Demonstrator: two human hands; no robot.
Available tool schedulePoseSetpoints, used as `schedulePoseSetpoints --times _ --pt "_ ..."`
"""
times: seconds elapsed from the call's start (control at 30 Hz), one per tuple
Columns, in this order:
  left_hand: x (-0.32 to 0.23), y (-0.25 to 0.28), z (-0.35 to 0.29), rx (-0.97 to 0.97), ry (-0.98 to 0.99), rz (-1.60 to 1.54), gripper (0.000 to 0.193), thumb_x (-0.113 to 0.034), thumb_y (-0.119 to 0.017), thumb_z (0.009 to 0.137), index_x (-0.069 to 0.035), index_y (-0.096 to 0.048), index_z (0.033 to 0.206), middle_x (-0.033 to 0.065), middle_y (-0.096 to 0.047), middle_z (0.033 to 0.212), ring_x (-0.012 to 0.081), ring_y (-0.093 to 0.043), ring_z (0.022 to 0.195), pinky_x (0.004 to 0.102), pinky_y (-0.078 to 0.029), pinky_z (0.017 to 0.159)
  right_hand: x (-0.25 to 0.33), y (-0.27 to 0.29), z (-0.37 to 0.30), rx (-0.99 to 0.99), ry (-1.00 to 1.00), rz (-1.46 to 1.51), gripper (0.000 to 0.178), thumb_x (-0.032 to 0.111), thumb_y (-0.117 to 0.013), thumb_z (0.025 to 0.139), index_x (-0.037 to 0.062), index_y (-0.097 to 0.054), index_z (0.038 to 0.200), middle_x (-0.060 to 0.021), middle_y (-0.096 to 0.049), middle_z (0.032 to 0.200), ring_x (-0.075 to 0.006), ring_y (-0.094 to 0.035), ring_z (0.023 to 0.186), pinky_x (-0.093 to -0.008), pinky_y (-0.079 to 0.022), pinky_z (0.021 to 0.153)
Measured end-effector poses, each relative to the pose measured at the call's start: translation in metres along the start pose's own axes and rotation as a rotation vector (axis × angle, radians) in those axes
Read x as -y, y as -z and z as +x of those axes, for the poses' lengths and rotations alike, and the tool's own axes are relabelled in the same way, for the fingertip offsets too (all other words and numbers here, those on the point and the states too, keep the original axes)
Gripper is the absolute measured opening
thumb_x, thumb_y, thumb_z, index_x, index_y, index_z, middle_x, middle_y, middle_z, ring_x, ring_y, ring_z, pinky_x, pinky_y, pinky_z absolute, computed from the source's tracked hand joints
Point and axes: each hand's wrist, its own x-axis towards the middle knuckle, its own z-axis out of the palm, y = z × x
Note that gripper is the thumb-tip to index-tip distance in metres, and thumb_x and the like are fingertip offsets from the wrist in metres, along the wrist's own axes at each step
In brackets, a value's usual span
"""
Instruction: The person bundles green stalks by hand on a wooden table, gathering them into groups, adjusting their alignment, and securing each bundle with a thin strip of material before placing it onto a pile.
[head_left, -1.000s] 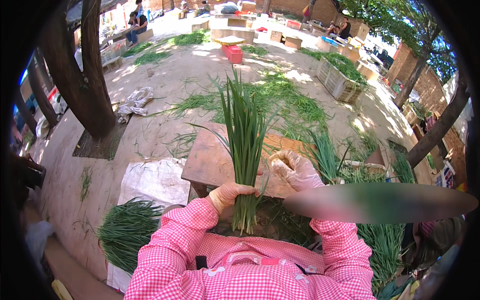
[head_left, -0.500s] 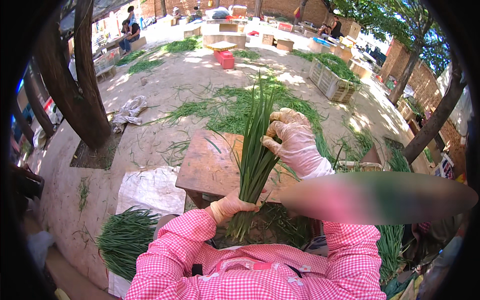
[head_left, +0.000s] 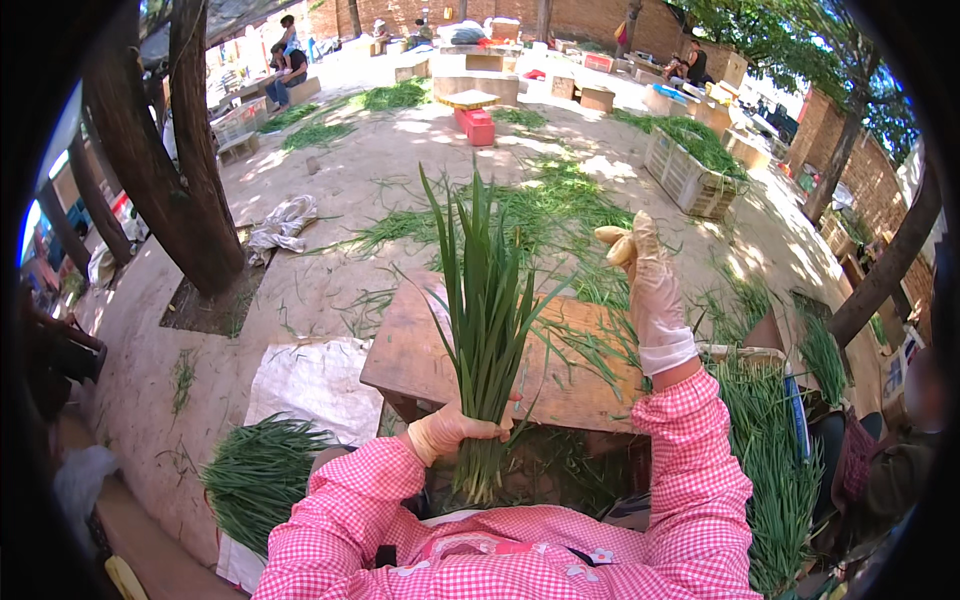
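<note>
A bunch of green garlic chives (head_left: 485,310) stands upright in front of me, its blades fanning out at the top. My left hand (head_left: 455,432), in a thin pale glove, is wrapped round the bunch near its pale cut ends. My right hand (head_left: 652,285), gloved the same way, is raised to the right of the bunch and apart from it. Its fingers are bent and spread, with nothing seen in them. Behind the bunch is a low wooden table (head_left: 420,345), with loose chive blades (head_left: 590,345) strewn over its right part.
A pile of chives (head_left: 262,470) lies at my left beside a white sack (head_left: 315,385). More chives (head_left: 765,470) fill the space at my right, near another person. Trimmings (head_left: 545,210) cover the ground beyond the table. A tree trunk (head_left: 205,235) rises at left; a crate (head_left: 690,175) stands farther back.
My right hand has come away from the upper blades and moved right. The bunch, still in my left hand, has spread wider at the top. The view has shifted slightly.
</note>
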Motion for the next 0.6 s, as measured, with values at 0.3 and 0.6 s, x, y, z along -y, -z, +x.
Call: schedulePoseSetpoints --times 0.3,0.6 --pt "0.008 0.017 -0.011 0.047 0.056 0.112 0.06 -0.007 -0.069 0.066 0.003 -0.044 0.12 0.0085 -0.059 0.078 0.0198 -0.056 0.075 0.0341 -0.044 0.073 0.003 -0.042 0.01 0.361 0.206 -0.62 0.031 0.027 -0.065 0.083 0.001 -0.059 0.098 -0.0087 -0.06 0.088 -0.0165 -0.055 0.085 -0.0308 -0.043 0.079" --pt "0.007 0.008 -0.007 0.034 0.021 0.115 0.057 -0.007 -0.069 0.068 0.003 -0.045 0.119 0.0075 -0.059 0.079 0.018 -0.057 0.075 0.0324 -0.045 0.072 -0.025 -0.036 0.013 -0.112 -0.241 0.546 0.024 0.015 -0.06 0.086 0.0076 -0.057 0.108 0.0003 -0.061 0.099 -0.0105 -0.054 0.094 -0.0272 -0.039 0.088"
